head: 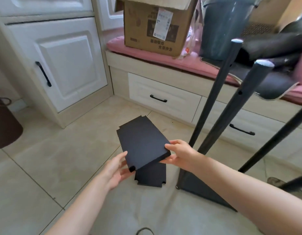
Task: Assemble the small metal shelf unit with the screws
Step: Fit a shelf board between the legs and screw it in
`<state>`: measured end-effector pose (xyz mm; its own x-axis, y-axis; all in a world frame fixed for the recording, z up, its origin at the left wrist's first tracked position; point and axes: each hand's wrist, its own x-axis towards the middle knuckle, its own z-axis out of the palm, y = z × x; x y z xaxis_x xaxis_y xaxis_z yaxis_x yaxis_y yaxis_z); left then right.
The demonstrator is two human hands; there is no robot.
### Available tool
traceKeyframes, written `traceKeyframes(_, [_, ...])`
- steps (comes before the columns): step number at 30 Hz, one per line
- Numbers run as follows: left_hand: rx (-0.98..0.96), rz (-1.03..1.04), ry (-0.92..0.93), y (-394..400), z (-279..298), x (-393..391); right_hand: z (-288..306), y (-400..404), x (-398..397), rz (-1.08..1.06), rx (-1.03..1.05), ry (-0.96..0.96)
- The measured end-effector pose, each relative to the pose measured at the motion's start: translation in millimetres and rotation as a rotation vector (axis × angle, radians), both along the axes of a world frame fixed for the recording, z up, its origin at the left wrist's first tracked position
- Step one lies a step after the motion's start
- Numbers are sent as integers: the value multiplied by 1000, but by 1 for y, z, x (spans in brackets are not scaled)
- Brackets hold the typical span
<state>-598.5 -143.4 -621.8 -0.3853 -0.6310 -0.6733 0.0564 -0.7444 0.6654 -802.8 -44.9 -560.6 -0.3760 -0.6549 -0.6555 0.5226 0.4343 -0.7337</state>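
A black metal shelf panel (141, 141) with notched corners is lifted above the tiled floor, tilted. My left hand (118, 170) holds its near left corner, thumb on top and fingers beneath. At the near right corner my right hand (179, 152) grips the edge the same way. Under the held panel a second black panel (151, 175) lies flat on the floor. To the right stands the partly built frame: dark upright poles (213, 106) with screw holes rise from a black bottom shelf (197, 187). No screws are visible.
A bench with a pink cushion (129, 51) and drawers (162, 97) runs behind, carrying a cardboard box (152, 26) and a grey bucket (221, 28). White cabinet doors (65, 65) stand at left, a brown bin (4, 126) at far left. A dark chair (272, 48) overhangs the poles.
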Motion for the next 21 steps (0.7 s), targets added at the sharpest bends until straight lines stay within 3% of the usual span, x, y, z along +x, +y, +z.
traceKeyframes(5, [-161, -218, 118, 12, 57, 21, 78, 39, 0, 109, -138, 27])
traceKeyframes(10, [-341, 22, 265, 24, 110, 32, 140, 77, 13, 165, -266, 122])
traceKeyframes(15, [-385, 73, 399, 41, 176, 37, 196, 109, 13, 179, -364, 226])
traceKeyframes(21, [-370, 99, 571, 83, 244, 8, 247, 148, 0, -17, -503, 215])
